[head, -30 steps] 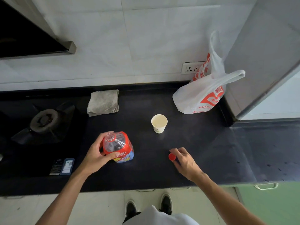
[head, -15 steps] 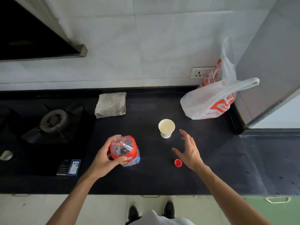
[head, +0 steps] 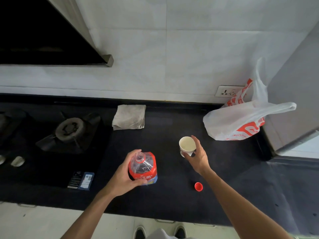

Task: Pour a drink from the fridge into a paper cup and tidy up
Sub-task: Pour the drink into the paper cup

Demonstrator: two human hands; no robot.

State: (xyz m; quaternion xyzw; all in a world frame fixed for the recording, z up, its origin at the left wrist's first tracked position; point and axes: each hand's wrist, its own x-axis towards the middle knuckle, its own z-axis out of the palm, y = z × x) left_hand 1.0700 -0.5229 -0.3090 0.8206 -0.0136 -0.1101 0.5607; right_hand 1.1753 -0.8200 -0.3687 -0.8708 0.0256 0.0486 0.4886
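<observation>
**Bottle-to-cup alignment before the pour**

The black bench (head: 172,121) runs along a white tiled wall (head: 172,57). A gas burner (head: 69,129) sits at the left, and a grey upright panel (head: 293,83) closes the right end.

The bottle (head: 144,167) stands upright near the front middle, long axis vertical, mouth uncapped. The left hand (head: 123,176) wraps round its shoulder.

The paper cup (head: 187,144) is to the right of the bottle and slightly beyond it, near but not touching. The right hand (head: 198,157) curls thumb and fingers round its wall. Whether the cup base rests on the bench cannot be told.

The pour likely calls for tilting the bottle neck rightward and away, toward the cup. Bare bench separates the two.

The red cap (head: 198,186) lies nearer the front edge, beside the right forearm. The plastic bag (head: 241,121) and folded cloth (head: 129,117) sit well behind, outside the tilt path.
</observation>
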